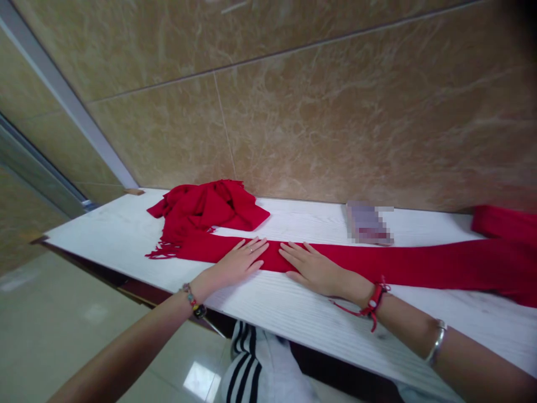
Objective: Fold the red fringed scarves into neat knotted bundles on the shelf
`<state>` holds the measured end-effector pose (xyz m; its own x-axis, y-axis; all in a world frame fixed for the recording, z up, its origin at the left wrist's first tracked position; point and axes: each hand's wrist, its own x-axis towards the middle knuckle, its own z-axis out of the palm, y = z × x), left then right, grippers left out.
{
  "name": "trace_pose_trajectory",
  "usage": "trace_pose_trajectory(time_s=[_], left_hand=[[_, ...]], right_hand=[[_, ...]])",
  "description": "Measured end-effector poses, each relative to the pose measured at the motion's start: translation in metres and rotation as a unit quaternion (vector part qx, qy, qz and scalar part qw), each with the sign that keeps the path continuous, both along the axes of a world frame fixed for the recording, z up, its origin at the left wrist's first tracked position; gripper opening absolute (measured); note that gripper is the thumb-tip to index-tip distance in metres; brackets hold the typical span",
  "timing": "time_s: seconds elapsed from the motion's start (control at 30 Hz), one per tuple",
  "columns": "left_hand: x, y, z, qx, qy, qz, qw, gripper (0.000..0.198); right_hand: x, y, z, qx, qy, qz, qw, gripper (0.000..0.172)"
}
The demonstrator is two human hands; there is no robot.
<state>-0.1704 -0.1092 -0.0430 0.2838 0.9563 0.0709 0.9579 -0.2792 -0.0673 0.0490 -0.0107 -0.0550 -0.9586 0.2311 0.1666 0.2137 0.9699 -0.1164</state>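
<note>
A long red scarf (386, 264) lies stretched along a white table, folded into a narrow strip, with its fringe (163, 250) at the left end. Flat on the strip rests my left hand (239, 262), its fingers extended and a ring on one of them. My right hand (310, 266) also presses flat on the scarf, a short gap to the right, fingers spread. Neither hand grips anything. Behind the fringed end sits a crumpled red scarf (210, 204), loosely bunched. Toward the right edge the long strip widens into looser cloth.
The white table (96, 229) stands against a tan marbled wall (293, 129). Near the wall lies a blurred-out rectangular object (369, 224). More folded red cloth (503, 223) is at the far right. Below the table's front edge is a tiled floor (84, 330).
</note>
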Motion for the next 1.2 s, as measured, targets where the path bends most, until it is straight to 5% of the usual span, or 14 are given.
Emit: trace_pose_trajectory(time_s=[0.27,0.5,0.73,0.83,0.93,1.07,1.2], left_hand=[[-0.013,0.004,-0.002,-0.067,0.02,-0.017,0.997,0.046],[0.033,0.032,-0.008,0.037,-0.032,-0.026,0.998,0.045],[0.038,0.036,-0.012,-0.013,-0.016,-0.067,0.998,0.054],[0.04,0.032,-0.005,-0.016,-0.019,-0.015,1.0,0.048],[0.05,0.028,0.0,-0.022,0.0,0.103,0.994,0.047],[0.076,0.033,0.007,-0.075,0.021,0.229,0.97,0.049],[0.134,0.057,0.017,-0.062,0.037,0.126,0.989,0.051]], right_hand=[[0.02,-0.001,0.006,-0.02,-0.017,0.011,1.0,0.051],[0.018,0.006,0.009,0.003,0.043,-0.094,0.995,0.06],[0.098,0.031,-0.004,0.024,-0.011,-0.138,0.99,0.055],[0.146,0.042,-0.008,0.06,-0.025,-0.187,0.98,0.052],[0.188,0.051,-0.013,0.106,-0.038,-0.234,0.966,0.049],[0.212,0.054,-0.01,0.161,-0.032,-0.271,0.948,0.046],[0.203,0.043,0.001,0.17,-0.013,-0.252,0.953,0.049]])
